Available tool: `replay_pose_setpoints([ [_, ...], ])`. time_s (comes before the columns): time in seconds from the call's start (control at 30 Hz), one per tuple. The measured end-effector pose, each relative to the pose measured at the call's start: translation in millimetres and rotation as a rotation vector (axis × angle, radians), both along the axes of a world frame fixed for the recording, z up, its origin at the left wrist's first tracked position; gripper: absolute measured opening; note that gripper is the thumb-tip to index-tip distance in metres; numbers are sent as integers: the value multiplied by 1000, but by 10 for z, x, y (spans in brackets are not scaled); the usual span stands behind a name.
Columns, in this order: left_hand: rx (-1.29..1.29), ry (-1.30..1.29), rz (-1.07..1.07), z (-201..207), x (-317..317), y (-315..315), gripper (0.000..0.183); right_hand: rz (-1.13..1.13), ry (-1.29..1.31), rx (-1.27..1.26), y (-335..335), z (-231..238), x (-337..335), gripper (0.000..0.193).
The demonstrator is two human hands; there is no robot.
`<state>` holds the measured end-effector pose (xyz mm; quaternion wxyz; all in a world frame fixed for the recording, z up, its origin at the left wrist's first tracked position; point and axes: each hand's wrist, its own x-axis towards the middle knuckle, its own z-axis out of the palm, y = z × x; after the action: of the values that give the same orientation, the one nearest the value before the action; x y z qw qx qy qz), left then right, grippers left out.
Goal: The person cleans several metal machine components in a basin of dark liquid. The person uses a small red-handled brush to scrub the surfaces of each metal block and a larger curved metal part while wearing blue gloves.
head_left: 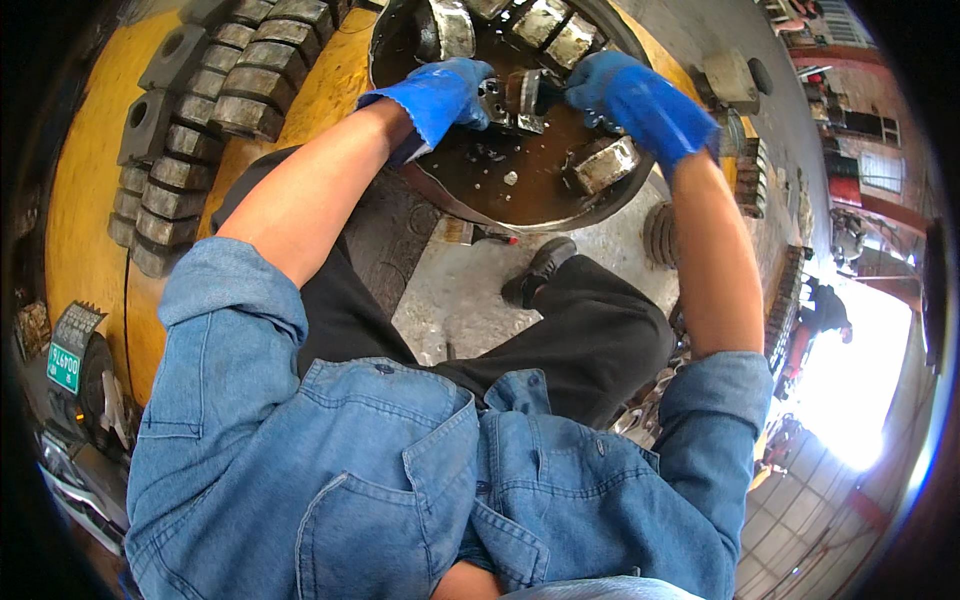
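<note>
Rows of grey metal blocks lie stacked on the yellow surface at the far left, well apart from the work. Next comes the left hand in a blue glove, its fingers curled around one side of a small metal part held just above the dark liquid in a round black basin. The right hand, gloved in blue too, pinches the other side of the same part, fingers closed on it. The part sits between both hands near the upper middle of the basin. To handle it well, it seems best to keep both grips firm, since the wet gloves and the oily surface could let it slip, and to hold it low over the liquid so drips fall back inside. More metal blocks lean along the far rim of the basin, and one block lies in the liquid right under the right wrist, crowding that hand's room to move. Further right, a grey block rests on the concrete floor, and a black shoe stands below the basin.
</note>
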<state>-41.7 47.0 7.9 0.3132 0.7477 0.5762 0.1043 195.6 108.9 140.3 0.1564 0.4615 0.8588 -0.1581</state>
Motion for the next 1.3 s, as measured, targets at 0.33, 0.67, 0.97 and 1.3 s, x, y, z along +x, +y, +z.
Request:
replay_pose_setpoints([
  [0.33,31,118,-20,29,-2,-9,81,-475,292,73,-331,7,228,39],
  [0.67,161,49,-29,184,-59,-165,62,-1039,893,-120,-275,-633,983,40],
  [0.97,-151,312,1,418,109,-42,89,-822,945,-1,553,-921,1605,47],
  [1.3,-190,407,26,369,147,-9,84,-916,372,272,584,-846,2451,79],
])
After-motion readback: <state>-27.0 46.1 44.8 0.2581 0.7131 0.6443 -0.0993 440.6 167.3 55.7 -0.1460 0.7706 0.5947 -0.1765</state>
